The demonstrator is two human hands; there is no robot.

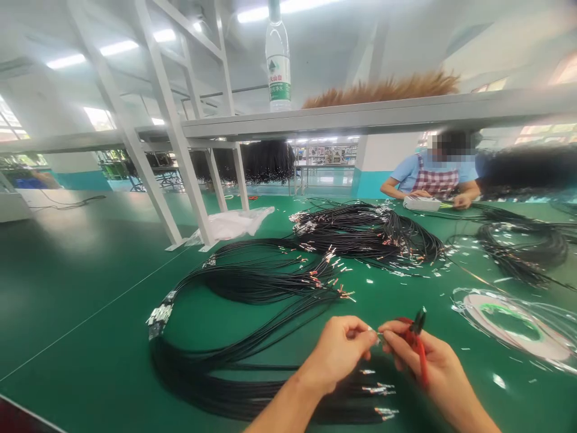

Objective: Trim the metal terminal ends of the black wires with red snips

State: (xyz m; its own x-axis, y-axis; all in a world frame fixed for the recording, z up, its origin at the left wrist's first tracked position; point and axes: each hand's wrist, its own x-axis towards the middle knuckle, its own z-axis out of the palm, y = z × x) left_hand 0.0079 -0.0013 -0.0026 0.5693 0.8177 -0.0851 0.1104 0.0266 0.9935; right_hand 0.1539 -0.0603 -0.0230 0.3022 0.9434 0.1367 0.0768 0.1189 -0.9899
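Note:
In the head view, my left hand (340,349) pinches a small, thin wire end at its fingertips; the fingers cover most of it. Close against it, the fingertips of my right hand (435,361) are pinched at the same spot. Red-handled cutting pliers (420,343) are held in my right hand, their dark jaws pointing up and away. Below my hands lies a bundle of black cables (202,379), with stripped, light-coloured wire ends (378,390) beneath my left wrist. More black cables (252,282) curve behind, their reddish and white ends fanned out.
A large coil of black cables (360,231) lies farther back on the green table (112,258). A pale spool (509,325) is at right, with scraps scattered about. A metal shelf (360,117) carries a water bottle (278,66). Across the table works a person in a checked apron (435,180).

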